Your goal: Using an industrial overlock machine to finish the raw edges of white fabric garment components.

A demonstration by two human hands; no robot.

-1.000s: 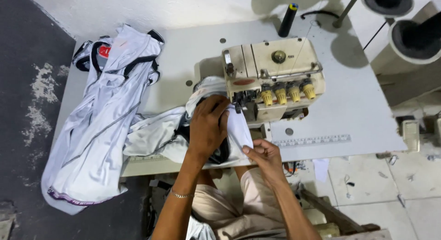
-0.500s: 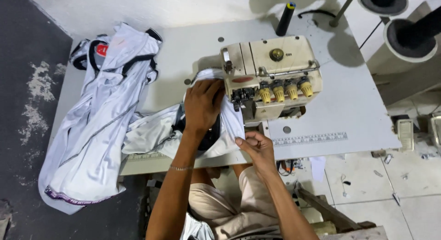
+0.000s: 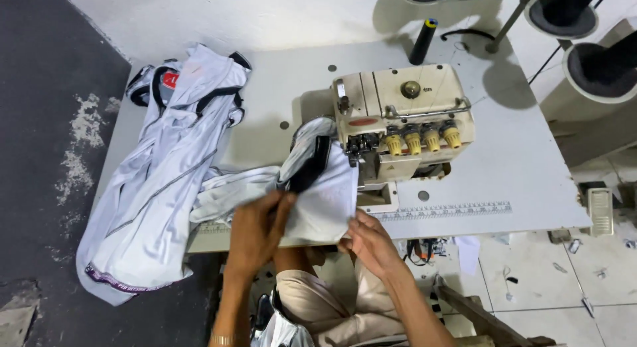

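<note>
A white garment piece with a black trim band (image 3: 317,181) lies in front of the cream sewing machine (image 3: 405,121), its far end up against the needle area. My left hand (image 3: 255,231) grips the near left edge of this piece at the table's front edge. My right hand (image 3: 371,241) pinches its near right corner. The fabric is pulled a little off the table toward me.
A heap of white garments with black trim (image 3: 159,181) hangs over the left side of the white table (image 3: 517,174). A black thread cone (image 3: 421,42) stands behind the machine. Dark thread stands (image 3: 600,62) are at far right. A ruler strip (image 3: 444,209) runs along the front edge.
My left hand has drawn back from on top of the fabric near the needle to the table's front edge. The piece has slid toward me. The view has shifted slightly.
</note>
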